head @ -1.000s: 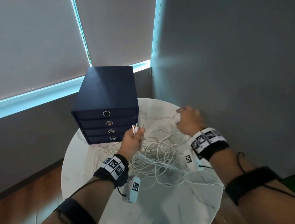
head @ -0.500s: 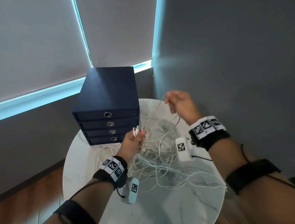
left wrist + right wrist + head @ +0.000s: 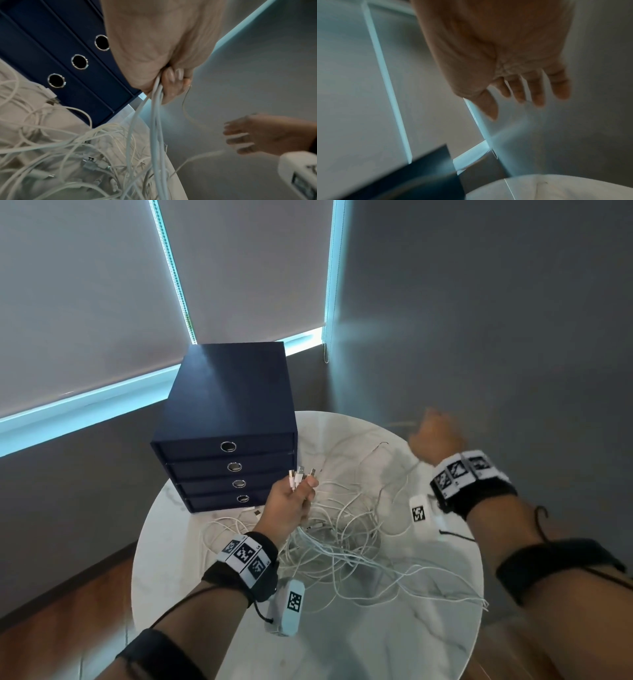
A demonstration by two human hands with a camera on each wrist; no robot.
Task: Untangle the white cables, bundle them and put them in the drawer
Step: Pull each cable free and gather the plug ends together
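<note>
A tangle of white cables [image 3: 342, 546] lies spread over the round white marble table [image 3: 376, 645]. My left hand [image 3: 301, 487] grips several cable ends, their USB plugs [image 3: 301, 474] sticking up past the thumb. In the left wrist view those cables [image 3: 157, 121] hang down from its curled fingers [image 3: 173, 81]. My right hand [image 3: 433, 433] is blurred above the table's far right edge. The right wrist view shows its fingers [image 3: 537, 94] spread and straight, gripping nothing. Thin cable strands [image 3: 202, 155] run close by that hand. The navy drawer unit [image 3: 226, 412] stands at the back left, all drawers shut.
A grey wall [image 3: 496, 337] stands close behind the right hand, and window blinds [image 3: 85, 302] hang behind the drawer unit. One loose plug [image 3: 51, 97] lies against the lowest drawer front. Wooden floor [image 3: 68, 611] shows left of the table.
The right hand lifted a cable up out of the pile, then swung right toward the wall with its fingers spread. The left hand has kept hold of the plug ends in place.
</note>
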